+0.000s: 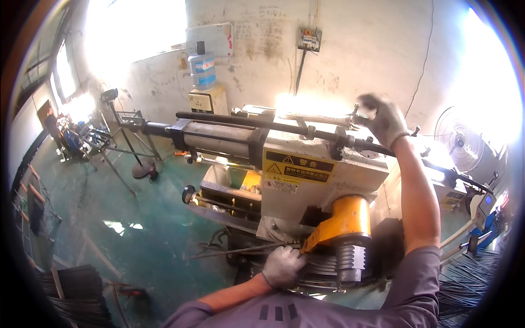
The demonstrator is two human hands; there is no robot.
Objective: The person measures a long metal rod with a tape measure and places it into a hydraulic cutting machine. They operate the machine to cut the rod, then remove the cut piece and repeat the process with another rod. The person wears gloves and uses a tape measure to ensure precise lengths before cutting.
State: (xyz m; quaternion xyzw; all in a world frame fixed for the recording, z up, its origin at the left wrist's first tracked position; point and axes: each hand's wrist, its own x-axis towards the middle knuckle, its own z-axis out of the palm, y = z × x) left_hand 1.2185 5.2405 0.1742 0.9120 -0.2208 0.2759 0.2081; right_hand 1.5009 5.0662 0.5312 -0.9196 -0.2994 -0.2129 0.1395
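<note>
My right hand (384,121), in a pale work glove with dark fingertips, reaches over the top of a bending machine (322,150). Its fingers curl beside a small metal fitting (356,117); glare and blur hide what is between them. Low in front of the machine, my left hand (283,268), also gloved, is closed next to thin dark rods (246,250). Whether it grips one of them cannot be made out. Right of that hand stands the orange swing arm (344,218), above a ribbed metal die (350,259). A long dark bar (246,121) runs along the machine top.
Below the machine is an open tray (229,188) of small parts. Behind stand a water dispenser (208,101) and a fan (459,134). Bundles of dark rods lie at lower left (79,290) and lower right (465,290). A round-based stand (143,168) is on the green floor.
</note>
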